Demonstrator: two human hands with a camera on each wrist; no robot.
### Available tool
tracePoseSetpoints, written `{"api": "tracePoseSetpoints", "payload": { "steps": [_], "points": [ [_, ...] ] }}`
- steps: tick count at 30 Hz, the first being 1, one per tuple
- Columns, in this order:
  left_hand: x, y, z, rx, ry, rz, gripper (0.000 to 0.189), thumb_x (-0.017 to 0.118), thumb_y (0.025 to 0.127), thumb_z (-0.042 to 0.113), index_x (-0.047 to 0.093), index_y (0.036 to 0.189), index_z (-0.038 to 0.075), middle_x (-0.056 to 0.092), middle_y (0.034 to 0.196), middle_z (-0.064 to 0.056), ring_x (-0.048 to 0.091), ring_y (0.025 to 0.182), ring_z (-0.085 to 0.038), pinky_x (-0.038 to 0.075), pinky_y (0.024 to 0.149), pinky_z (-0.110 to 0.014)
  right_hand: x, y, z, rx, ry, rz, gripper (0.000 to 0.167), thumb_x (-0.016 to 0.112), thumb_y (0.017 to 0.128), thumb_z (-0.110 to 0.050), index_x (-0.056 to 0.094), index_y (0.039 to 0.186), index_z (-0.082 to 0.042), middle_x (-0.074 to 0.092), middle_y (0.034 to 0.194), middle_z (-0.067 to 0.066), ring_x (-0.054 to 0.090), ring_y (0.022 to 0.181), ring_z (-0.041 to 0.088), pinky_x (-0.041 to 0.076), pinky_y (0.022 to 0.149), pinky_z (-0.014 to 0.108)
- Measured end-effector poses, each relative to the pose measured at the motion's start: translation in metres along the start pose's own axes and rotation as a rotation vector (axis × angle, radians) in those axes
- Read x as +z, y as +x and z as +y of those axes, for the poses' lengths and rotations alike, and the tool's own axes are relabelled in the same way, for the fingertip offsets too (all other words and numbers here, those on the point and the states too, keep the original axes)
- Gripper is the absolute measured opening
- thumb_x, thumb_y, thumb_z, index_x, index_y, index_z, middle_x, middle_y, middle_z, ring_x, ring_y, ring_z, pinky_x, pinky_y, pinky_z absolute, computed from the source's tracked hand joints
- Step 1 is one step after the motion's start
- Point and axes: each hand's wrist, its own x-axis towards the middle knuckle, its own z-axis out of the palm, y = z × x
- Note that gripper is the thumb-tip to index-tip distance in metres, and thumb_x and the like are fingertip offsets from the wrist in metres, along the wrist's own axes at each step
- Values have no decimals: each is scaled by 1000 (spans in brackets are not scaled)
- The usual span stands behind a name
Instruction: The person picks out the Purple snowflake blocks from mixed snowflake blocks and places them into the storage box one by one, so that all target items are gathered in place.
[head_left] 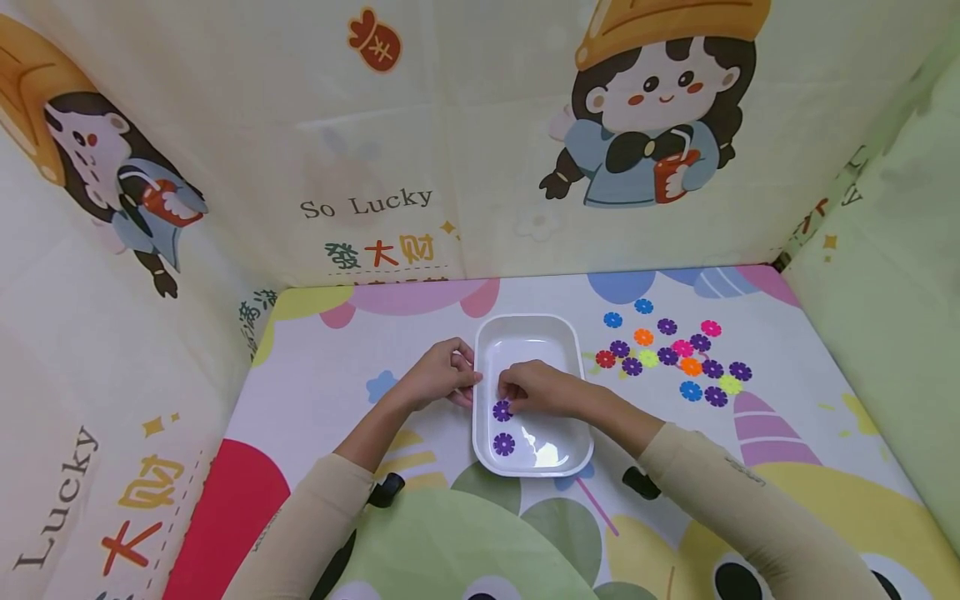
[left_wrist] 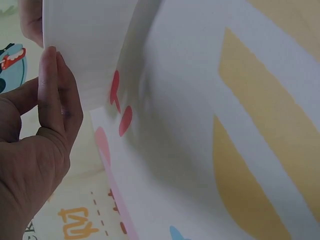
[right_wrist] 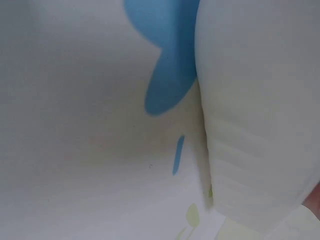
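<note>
A white rectangular tray (head_left: 531, 460) lies lengthwise on the table. Against its left rim rest the fingers of my left hand (head_left: 442, 375); in the left wrist view that hand (left_wrist: 45, 125) touches the tray's outer wall (left_wrist: 87, 55) with fairly straight fingers. My right hand (head_left: 543, 388) reaches over the right rim into the tray, its curled fingertips pinching a purple flower-shaped piece (head_left: 502, 412), which they partly cover. Below it, a second purple flower-shaped piece (head_left: 504, 444) lies on the tray floor. The right wrist view mostly holds the tray's outer side (right_wrist: 255, 115).
To the right of the tray, several flower-shaped pieces (head_left: 691, 367) in purple, blue, orange, pink, red and yellow lie scattered on the patterned tablecloth (head_left: 420, 333). Printed cloth walls (head_left: 495, 167) enclose the table at the back and sides.
</note>
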Motion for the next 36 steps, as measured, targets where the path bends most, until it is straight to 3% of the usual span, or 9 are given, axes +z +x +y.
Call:
{"api": "tracePoseSetpoints", "payload": {
  "steps": [9,15,24,36],
  "points": [
    [0,-2,2,-5,4,9,29,68,97,0,50,119,-2,66,88,-15,70,62,-19,68,61,-39,-11,-18,-1,-52,-23,73,16,80,91,-10,71,104,-11,66,92,-2,58,83,10,58,75,19],
    [1,-1,1,-2,-4,3,29,69,97,0,50,119,-3,65,88,-15,70,62,-19,68,61,-41,-22,-36,1,-11,9,123,23,80,90,-12,72,112,-10,69,99,-1,60,86,11,61,78,19],
    [0,-2,1,-3,-12,1,29,69,96,0,50,118,-3,65,89,-15,70,63,-19,68,60,-39,-42,-71,10,16,4,321,26,83,87,-8,71,111,-10,69,98,-2,63,87,12,63,76,20],
    [0,-3,3,-14,-6,1,32,69,96,1,50,121,-5,65,87,-14,70,63,-19,68,62,-41,-58,-112,58,96,-23,486,20,81,88,-6,71,106,-7,72,96,1,65,88,17,63,75,20]
  ]
}}
